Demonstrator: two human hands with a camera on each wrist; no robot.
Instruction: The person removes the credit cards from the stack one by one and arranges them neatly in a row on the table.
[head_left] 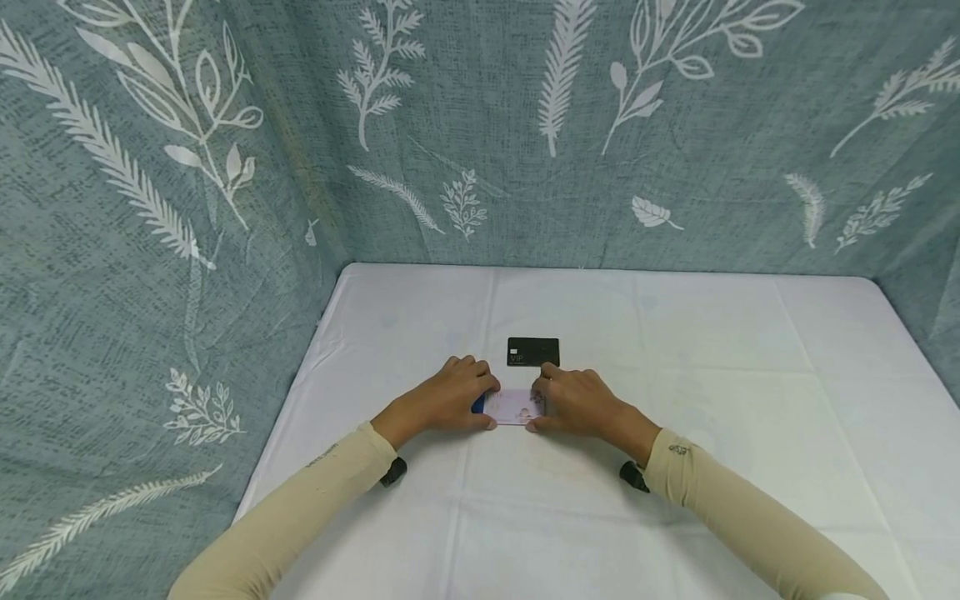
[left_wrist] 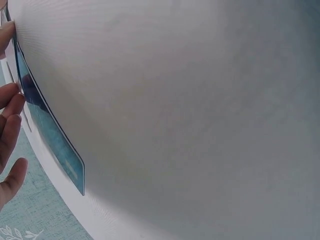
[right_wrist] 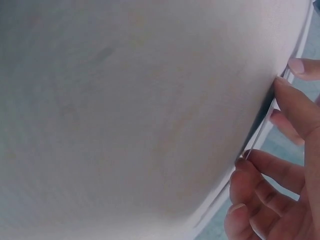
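Left hand (head_left: pixel 450 398) and right hand (head_left: pixel 582 403) in pinches on pink card (head_left: pixel 510 405) between them.

room: tabletop (head_left: pixel 750 450) either side of hands (head_left: pixel 450 398) (head_left: pixel 581 402) | obstacles: black card (head_left: pixel 533 352) just beyond; curtain (head_left: pixel 487 125) behind far edge

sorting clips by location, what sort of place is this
Probably a screened-off tabletop workspace, though the wider room is out of view: leaf-patterned fabric hangs behind and beside a white-covered table, where a black card lies.
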